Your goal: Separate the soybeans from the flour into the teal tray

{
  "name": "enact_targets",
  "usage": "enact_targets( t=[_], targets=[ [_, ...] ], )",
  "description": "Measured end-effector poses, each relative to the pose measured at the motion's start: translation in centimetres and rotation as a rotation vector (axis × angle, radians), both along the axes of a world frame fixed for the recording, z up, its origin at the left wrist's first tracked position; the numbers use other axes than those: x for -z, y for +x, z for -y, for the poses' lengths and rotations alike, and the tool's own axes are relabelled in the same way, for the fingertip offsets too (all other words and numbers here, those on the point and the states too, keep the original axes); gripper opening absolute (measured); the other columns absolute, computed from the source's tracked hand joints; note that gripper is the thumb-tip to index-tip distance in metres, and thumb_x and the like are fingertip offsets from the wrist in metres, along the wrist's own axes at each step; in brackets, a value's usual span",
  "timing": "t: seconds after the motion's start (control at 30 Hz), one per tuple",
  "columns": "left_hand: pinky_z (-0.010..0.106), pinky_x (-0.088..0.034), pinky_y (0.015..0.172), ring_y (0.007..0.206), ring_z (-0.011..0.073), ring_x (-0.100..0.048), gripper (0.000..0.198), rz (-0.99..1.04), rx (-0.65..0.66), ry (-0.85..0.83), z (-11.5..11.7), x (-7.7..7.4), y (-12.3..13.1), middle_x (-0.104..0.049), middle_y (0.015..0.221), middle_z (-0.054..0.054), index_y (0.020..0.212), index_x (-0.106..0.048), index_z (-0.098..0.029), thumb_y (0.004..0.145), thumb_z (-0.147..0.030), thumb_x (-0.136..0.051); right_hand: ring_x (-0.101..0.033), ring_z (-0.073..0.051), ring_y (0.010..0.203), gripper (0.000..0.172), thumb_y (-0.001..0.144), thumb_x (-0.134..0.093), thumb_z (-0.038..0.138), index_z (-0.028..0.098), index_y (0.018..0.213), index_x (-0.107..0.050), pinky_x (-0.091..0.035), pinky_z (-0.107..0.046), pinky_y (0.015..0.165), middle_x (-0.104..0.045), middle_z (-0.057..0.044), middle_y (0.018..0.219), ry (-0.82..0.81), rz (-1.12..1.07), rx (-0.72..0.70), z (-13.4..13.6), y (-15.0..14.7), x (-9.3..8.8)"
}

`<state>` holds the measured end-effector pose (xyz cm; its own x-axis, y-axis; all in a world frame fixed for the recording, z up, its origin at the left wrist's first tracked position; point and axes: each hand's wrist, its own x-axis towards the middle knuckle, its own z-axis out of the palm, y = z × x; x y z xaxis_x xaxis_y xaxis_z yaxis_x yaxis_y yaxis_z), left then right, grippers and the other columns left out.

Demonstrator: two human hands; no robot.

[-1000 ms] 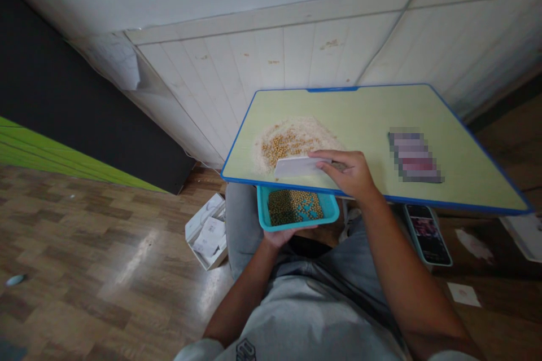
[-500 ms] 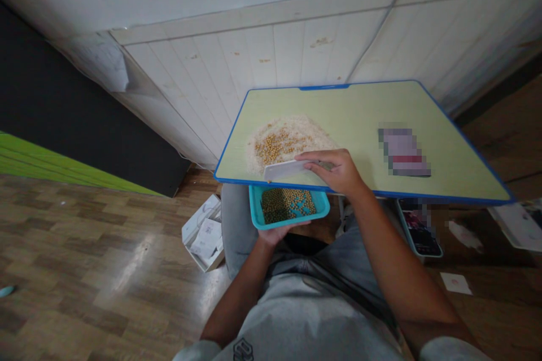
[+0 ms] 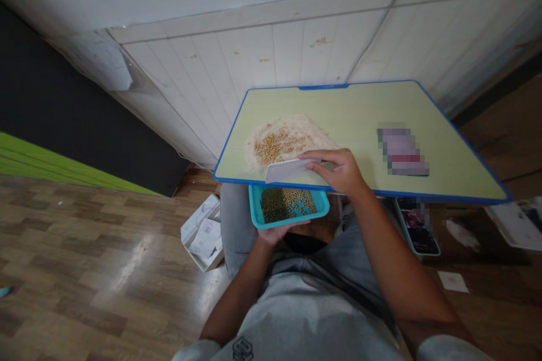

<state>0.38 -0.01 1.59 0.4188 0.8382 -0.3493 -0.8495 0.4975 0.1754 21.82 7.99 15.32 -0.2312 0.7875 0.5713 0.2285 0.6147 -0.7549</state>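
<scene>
In my right hand is a flat white scraper, pinched between thumb and fingers, its blade at the near edge of the table. Just beyond the blade lies a spread of white rice-like grains with yellow soybeans scattered over its left part. Below the table edge, my left hand grips a turquoise plastic tray from underneath; most of its fingers are hidden. Soybeans and smaller greenish beans cover much of the tray's bottom.
A blurred-out phone-like object lies on the table's right side. Under the table are another phone and a white card. An open white box stands on the floor at left. A panelled wall backs the table.
The scraper and my right hand have shifted very slightly right. A soybean that lay at the table edge under the blade no longer shows there. The tray stays in place.
</scene>
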Motion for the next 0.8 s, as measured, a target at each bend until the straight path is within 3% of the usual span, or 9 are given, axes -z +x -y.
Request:
enact_targets(
  t=[0.17,0.3,0.53,0.7,0.8],
  targets=[
    [0.090,-0.014,0.120,0.161,0.0493,-0.030,0.074,-0.036,0.017,0.012,0.09,0.12,-0.04,-0.052,0.166,0.010,0.157,-0.057,-0.032,0.102,-0.075,-0.032,-0.083,-0.022,0.103,0.024,0.089,-0.074,0.027,0.033,0.109,-0.086,-0.068,-0.038,0.093,-0.086,0.001,0.110,0.011,-0.004,0.044,0.12,0.11,0.08],
    [0.091,-0.021,0.118,0.160,0.0504,-0.032,0.075,-0.039,0.006,-0.016,0.12,-0.05,-0.01,-0.053,0.166,0.012,0.158,-0.056,-0.030,0.101,-0.074,-0.036,-0.083,-0.022,0.103,0.023,0.089,-0.074,0.028,0.033,0.109,-0.086,-0.068,-0.039,0.093,-0.086,0.001,0.110,-0.001,0.003,0.068,0.14,0.15,0.09],
    [0.092,-0.022,0.117,0.159,0.0509,-0.035,0.074,-0.012,-0.008,-0.020,0.15,-0.27,0.07,-0.056,0.163,0.013,0.158,-0.056,-0.029,0.103,-0.073,-0.032,-0.083,-0.022,0.102,0.024,0.089,-0.074,0.031,0.034,0.110,-0.085,-0.068,-0.038,0.088,-0.086,0.001,0.111,-0.008,0.015,0.084,0.12,0.26,0.20],
    [0.092,-0.018,0.117,0.161,0.0507,-0.031,0.074,-0.038,0.011,0.013,0.07,-0.23,0.12,-0.045,0.172,0.011,0.159,-0.054,-0.030,0.103,-0.072,-0.031,-0.083,-0.022,0.103,0.024,0.089,-0.074,0.031,0.033,0.110,-0.085,-0.068,-0.038,0.088,-0.086,0.001,0.111,-0.006,0.005,0.086,0.08,0.29,0.23],
    [0.094,-0.019,0.116,0.161,0.0512,-0.030,0.074,-0.047,0.001,0.000,0.03,-0.26,0.14,-0.046,0.171,0.011,0.160,-0.054,-0.029,0.103,-0.072,-0.032,-0.083,-0.023,0.102,0.023,0.089,-0.074,0.033,0.032,0.109,-0.086,-0.068,-0.037,0.087,-0.086,0.000,0.111,-0.018,0.007,0.101,0.07,0.26,0.23]
  ],
)
